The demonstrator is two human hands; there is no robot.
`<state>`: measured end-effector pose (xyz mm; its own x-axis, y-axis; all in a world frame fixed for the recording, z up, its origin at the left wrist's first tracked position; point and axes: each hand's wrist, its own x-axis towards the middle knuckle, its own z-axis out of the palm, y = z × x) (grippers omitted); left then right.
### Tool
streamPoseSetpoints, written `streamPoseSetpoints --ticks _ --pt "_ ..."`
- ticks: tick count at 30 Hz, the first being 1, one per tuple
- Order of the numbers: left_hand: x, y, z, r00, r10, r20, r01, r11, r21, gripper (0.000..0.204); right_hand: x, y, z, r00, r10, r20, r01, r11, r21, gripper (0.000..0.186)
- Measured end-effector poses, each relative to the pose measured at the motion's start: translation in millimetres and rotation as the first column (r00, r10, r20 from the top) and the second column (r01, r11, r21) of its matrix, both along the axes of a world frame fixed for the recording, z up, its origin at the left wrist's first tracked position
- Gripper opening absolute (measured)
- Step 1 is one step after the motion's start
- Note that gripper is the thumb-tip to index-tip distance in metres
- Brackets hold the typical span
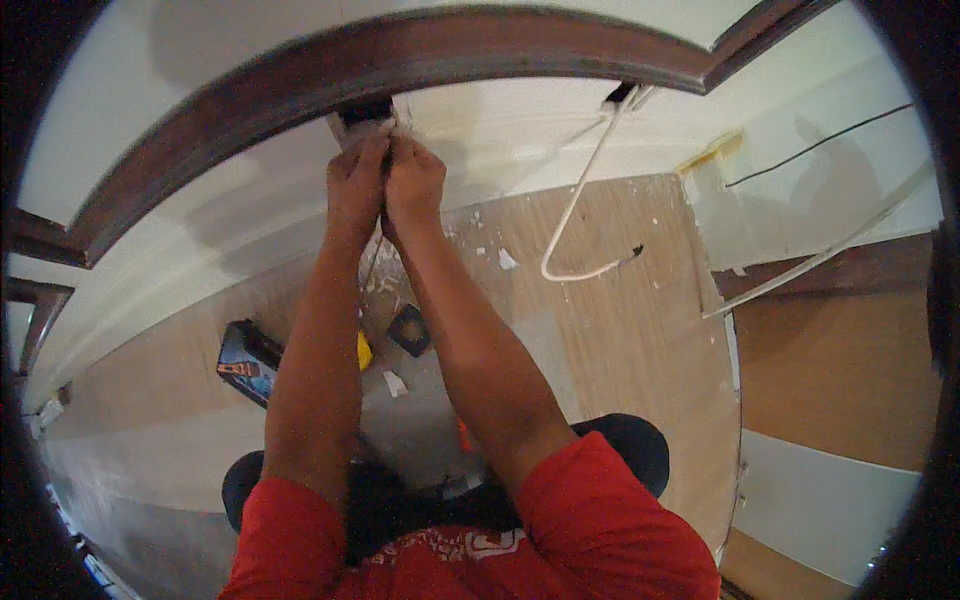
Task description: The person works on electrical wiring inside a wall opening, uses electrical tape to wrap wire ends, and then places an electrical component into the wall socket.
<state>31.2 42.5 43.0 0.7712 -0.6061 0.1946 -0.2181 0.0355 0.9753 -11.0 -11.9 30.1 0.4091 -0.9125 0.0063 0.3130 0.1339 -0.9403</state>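
My left hand (355, 188) and my right hand (413, 185) are raised side by side at the wall, fingers closed and almost touching. Between them they pinch a thin, light cable (374, 262), which hangs below the hands toward the floor. Its end at my fingertips is mostly hidden. Just above the fingers is a dark rectangular opening (366, 111) in the wall, under a brown wooden moulding (450, 45).
A white cable (577, 200) comes out of a second wall hole (620, 95) and curves over the floor on the right. A black square piece (409, 330), a dark box (250, 362), a yellow object (364, 350) and white scraps (396, 384) lie below my arms.
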Motion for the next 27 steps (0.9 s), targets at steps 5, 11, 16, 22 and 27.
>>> streamPoseSetpoints --ticks 5,11,16,22,27 --pt "11 -1 0 0.896 0.020 0.444 -0.045 0.998 0.046 0.033 6 2 5 1.000 -0.011 0.021 0.012 0.999 -0.043 0.028" --pt "-2 -7 17 0.995 0.020 -0.102 -0.029 0.996 -0.083 0.033 2 -3 9 1.000 0.008 0.002 -0.008 1.000 0.029 0.030" --pt "-5 1 3 0.999 0.015 0.042 -0.018 0.998 0.068 0.033 -5 4 3 0.998 0.010 0.054 -0.011 0.999 0.030 0.028" --pt "5 -4 7 0.998 -0.010 -0.055 0.009 1.000 -0.024 0.030 4 2 -3 0.999 -0.029 0.042 0.029 1.000 -0.007 0.027" --pt "10 -10 8 0.999 -0.031 -0.013 0.030 0.999 -0.027 0.029 11 -2 -5 0.993 -0.068 0.096 0.075 0.995 -0.072 0.028"
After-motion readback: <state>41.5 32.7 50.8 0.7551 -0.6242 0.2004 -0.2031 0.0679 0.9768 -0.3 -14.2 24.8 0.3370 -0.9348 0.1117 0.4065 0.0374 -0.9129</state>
